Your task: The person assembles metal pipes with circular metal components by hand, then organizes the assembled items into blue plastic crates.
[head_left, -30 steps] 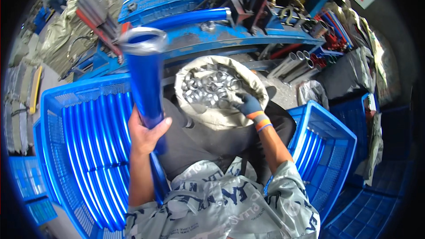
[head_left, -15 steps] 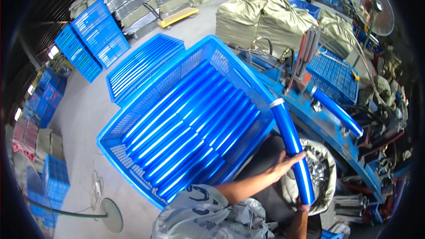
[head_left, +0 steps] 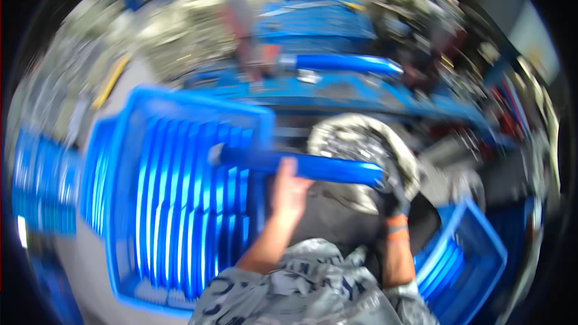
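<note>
Blurred workbench [head_left: 349, 91], blue tube [head_left: 334, 169] in left hand [head_left: 289, 191], sack [head_left: 402, 145] part-covered

A factory workshop
A blue workbench [head_left: 355, 91], a crate [head_left: 205, 100] of blue tubes [head_left: 186, 204] and a sack [head_left: 409, 171] of metal rings [head_left: 346, 141] show it.

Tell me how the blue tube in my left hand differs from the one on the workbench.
The held tube is gripped by your left hand; the bench tube is touched by neither hand. The held tube reaches from over the left crate to over the sack; the bench tube lies along the workbench. Both are glossy blue with pale left ends.
</note>
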Available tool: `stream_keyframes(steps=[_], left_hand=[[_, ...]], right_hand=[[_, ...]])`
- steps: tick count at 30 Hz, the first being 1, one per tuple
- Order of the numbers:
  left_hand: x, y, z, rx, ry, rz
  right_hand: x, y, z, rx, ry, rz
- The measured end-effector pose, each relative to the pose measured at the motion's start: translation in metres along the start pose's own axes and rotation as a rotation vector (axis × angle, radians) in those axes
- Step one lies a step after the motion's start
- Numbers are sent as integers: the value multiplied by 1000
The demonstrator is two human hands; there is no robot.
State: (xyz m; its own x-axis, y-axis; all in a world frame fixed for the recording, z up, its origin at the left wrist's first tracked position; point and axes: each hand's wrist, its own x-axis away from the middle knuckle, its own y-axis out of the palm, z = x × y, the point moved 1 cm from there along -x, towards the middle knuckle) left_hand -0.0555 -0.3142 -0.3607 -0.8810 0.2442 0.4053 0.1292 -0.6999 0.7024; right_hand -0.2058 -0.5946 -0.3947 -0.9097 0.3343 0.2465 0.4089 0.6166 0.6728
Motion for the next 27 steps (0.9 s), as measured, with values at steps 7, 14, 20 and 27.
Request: stream_keyframes(steps=[7,14,20,27], left_hand=[[7,18,-22,-23,130,-133],[20,18,-32,-82,176,-153],[16,8,-24,-157,230,-124],[-10,4,-35,-149,224,-158]], right_hand=[[11,-1,-18,-135,-106,-197],[16,8,-25,306,-171,-100],[11,16,-22,385,-145,-117],[-5,18,-31,371,-159,-107]])
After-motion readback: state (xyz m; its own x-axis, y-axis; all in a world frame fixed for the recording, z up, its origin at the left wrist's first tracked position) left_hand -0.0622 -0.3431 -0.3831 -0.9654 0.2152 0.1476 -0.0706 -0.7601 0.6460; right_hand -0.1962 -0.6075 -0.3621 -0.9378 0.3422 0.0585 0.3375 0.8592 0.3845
